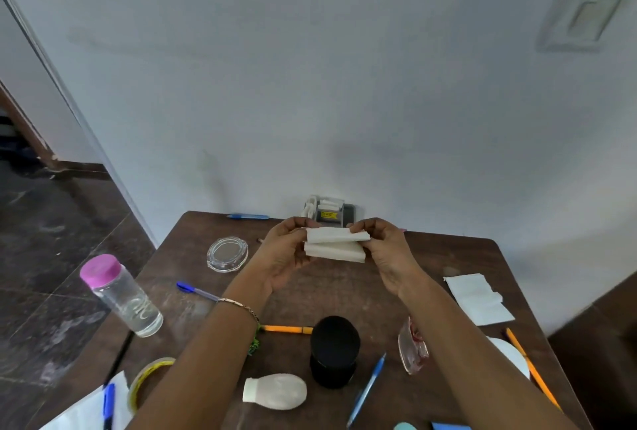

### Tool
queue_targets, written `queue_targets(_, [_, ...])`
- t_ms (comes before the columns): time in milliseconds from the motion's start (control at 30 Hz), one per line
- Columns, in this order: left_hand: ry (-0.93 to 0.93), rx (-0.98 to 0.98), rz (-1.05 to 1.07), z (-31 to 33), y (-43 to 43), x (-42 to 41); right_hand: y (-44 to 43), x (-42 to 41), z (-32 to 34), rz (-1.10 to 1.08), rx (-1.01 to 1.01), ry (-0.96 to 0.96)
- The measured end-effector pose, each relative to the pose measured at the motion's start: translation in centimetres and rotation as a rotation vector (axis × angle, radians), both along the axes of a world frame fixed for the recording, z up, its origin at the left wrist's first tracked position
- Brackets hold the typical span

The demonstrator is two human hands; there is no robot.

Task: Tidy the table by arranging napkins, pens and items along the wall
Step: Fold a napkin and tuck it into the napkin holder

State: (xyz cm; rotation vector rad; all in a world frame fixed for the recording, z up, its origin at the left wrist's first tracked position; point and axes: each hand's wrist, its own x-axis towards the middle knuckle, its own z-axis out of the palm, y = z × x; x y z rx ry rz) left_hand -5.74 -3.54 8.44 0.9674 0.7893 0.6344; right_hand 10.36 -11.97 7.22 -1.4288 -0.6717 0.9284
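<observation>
Above the middle of the brown table (344,295) I hold a folded white napkin (336,245) between both hands. My left hand (282,253) pinches its left edge and my right hand (387,250) pinches its right edge. A second white napkin (477,297) lies flat near the table's right edge. Pens are scattered about: a blue one (248,216) at the wall, a blue-capped one (196,290) at the left, an orange one (286,329) in the middle, a blue one (367,390) at the front, and an orange pencil (531,366) at the right.
A small holder with white items (327,210) stands against the wall. A glass ashtray (227,253), a pink-capped clear bottle (120,295), a tape roll (148,381), a black cylinder (334,350), a white bulb-shaped object (275,391) and a glass dish (412,348) crowd the table.
</observation>
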Motion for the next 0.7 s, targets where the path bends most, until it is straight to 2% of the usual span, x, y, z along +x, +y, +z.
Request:
queue_targets(167, [-0.029,-0.137,0.046,-0.1,0.0,-0.2,-0.3,-0.1,0.3,0.027,-0.019,-0.158])
queue_targets(300, [0.039,-0.264,-0.031,-0.1,0.1,-0.2,0.1,-0.2,0.1,-0.003,-0.029,-0.309])
queue_targets(433, [0.12,-0.19,-0.012,-0.4,0.2,0.0,0.8,0.2,-0.4,-0.001,-0.033,-0.388])
queue_targets(533, [0.162,-0.148,0.05,-0.9,0.5,0.3,0.9,0.2,-1.1,0.043,-0.074,-0.63])
queue_targets(600, [0.214,-0.103,0.097,-1.3,0.8,0.7,0.9,0.3,-1.2,0.146,-0.087,-0.798])
queue_targets(700, [0.277,-0.016,0.138,-1.9,1.3,2.0,1.1,-0.1,-1.4,0.427,-0.159,-0.902])
